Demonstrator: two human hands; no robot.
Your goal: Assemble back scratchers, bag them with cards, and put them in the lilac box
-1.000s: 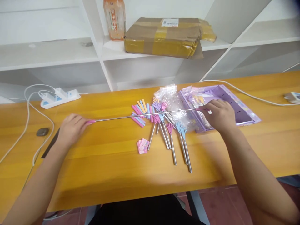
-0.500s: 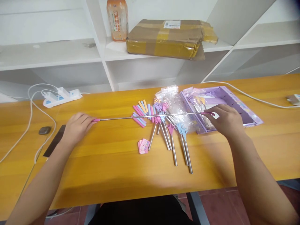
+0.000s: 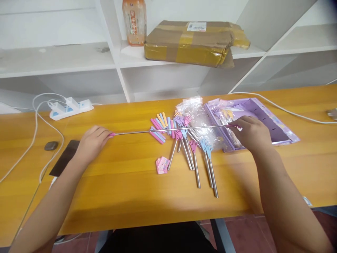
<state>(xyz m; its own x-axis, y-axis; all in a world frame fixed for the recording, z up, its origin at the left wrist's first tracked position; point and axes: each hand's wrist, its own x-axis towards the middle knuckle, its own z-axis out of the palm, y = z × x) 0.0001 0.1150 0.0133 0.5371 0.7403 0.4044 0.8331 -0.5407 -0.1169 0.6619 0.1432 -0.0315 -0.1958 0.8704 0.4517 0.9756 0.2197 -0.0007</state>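
A telescopic back scratcher [image 3: 158,130] with a thin metal rod is drawn out long and held level above the table. My left hand [image 3: 94,143] pinches its pink handle end. At the other end, my right hand [image 3: 250,133] grips the pink head, mostly hidden by the fingers. Below the rod lie several short back scratchers [image 3: 207,158] with pink, blue, purple and orange claw heads. Coloured handle sleeves [image 3: 157,135] form a loose group left of them. Small pink cards [image 3: 162,165] lie nearer to me.
A purple box [image 3: 273,123] holding bagged pieces stands at the right, with clear plastic bags [image 3: 200,116] beside it. A power strip [image 3: 71,109], cables and a dark phone [image 3: 64,158] are on the left. Behind, a shelf bears a taped carton [image 3: 189,42] and an orange bottle [image 3: 134,23].
My two hands have come slightly closer together, and the drawn-out rod between them looks a little shorter. The whole view has shifted slightly.
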